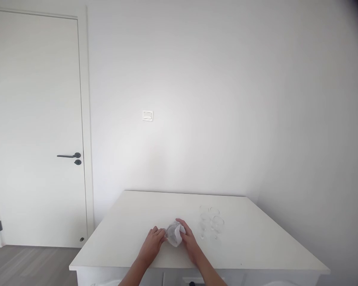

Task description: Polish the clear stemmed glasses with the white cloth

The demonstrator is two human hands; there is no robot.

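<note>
A small rounded bundle [173,235] is held between the fingers of both hands, its narrow end at the left fingers [158,232] and its broad side against the right fingers [181,222]. Midway between them it is greyish and translucent; beside the right fingers a thin, soft white layer stands out in loose folds. What lies inside is too blurred to tell, perhaps clear glass.
</note>
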